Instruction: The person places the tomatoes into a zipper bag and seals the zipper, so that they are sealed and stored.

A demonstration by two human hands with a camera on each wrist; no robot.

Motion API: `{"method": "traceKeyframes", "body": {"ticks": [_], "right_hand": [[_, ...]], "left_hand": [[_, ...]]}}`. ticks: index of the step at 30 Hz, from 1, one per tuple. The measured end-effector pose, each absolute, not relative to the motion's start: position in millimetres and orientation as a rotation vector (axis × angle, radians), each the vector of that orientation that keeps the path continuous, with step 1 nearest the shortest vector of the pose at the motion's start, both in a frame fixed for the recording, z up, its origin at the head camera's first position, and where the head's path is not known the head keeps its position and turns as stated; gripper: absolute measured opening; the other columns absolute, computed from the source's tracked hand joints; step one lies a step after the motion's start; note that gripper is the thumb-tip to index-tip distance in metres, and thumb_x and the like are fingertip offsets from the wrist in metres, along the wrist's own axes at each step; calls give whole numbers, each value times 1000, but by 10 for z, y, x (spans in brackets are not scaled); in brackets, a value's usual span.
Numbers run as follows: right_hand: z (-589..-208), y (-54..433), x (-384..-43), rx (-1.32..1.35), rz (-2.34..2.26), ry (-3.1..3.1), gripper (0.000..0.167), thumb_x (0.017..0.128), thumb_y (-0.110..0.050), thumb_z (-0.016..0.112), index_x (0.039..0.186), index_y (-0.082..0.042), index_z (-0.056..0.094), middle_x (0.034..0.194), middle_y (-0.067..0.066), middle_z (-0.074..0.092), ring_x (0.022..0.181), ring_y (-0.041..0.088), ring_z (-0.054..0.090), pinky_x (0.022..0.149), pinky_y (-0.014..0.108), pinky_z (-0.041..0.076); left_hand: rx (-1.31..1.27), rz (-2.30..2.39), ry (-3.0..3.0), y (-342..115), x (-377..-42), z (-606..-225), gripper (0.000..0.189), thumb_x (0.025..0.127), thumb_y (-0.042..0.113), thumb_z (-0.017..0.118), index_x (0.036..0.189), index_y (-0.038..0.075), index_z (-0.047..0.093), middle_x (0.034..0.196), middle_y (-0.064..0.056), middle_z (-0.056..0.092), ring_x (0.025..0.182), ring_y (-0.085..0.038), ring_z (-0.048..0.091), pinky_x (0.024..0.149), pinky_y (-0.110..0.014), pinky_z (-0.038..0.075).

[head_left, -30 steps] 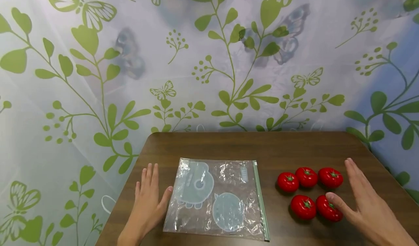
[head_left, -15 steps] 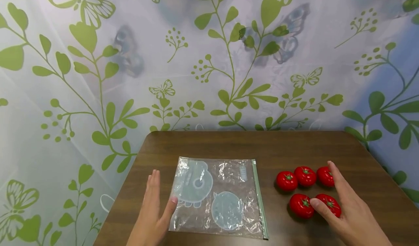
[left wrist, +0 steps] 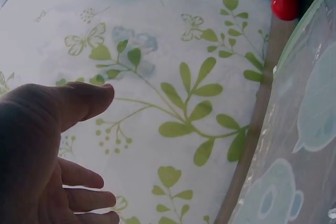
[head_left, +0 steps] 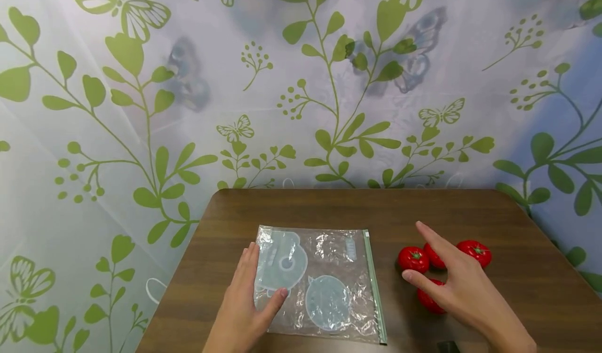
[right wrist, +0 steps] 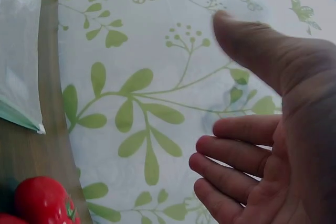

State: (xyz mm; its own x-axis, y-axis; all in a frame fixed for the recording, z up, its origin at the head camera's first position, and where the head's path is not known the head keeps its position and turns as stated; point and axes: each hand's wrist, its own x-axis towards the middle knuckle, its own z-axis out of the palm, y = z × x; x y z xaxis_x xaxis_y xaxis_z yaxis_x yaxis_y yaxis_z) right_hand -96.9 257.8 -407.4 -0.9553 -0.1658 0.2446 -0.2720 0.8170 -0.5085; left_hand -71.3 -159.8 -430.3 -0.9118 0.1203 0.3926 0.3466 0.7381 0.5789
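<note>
A clear zip bag [head_left: 327,303] with pale blue animal prints and a green slider edge lies flat on the brown table. My left hand [head_left: 244,301] is over its left side, fingers straight and thumb spread; whether it touches the plastic I cannot tell. To the right, my right hand [head_left: 465,290] hovers over the red tomatoes, thumb apart from the fingers, holding nothing. A tomato [head_left: 413,260] shows left of that hand, another tomato [head_left: 475,253] beyond it, and others are partly hidden behind it. In the right wrist view a tomato [right wrist: 42,200] sits at lower left, apart from the fingers.
The wooden table [head_left: 357,207] reaches back to a hanging cloth [head_left: 263,81] printed with green leaves and butterflies. A small dark object [head_left: 448,346] shows at the bottom edge, below the right hand.
Both hands have moved inward: the left from beside the bag to over its left side, the right leftward across the tomatoes, now covering some of them.
</note>
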Motion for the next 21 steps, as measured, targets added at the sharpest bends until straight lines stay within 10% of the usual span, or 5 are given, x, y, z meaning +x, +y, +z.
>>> {"method": "traceKeyframes", "body": {"ticks": [16,21], "right_hand": [[-4089,2367,-1467,489,779,-2923,86,89,-48,90,157,-6,58,156,21,63,135,46,67,105,67,56],[-4174,2261,-1615,524,789,-2979,82,89,-46,90,154,-4,61,141,19,73,87,26,75,99,63,60]], "left_hand": [[-370,-804,-2725,-1316,-865,-4497,87,93,42,85,154,-10,52,160,-28,56,150,-47,53,119,-62,47],[-374,-850,-2806,-1214,-902,-4582,87,96,44,83,153,-13,51,160,-32,54,152,-51,49,122,-63,44]]}}
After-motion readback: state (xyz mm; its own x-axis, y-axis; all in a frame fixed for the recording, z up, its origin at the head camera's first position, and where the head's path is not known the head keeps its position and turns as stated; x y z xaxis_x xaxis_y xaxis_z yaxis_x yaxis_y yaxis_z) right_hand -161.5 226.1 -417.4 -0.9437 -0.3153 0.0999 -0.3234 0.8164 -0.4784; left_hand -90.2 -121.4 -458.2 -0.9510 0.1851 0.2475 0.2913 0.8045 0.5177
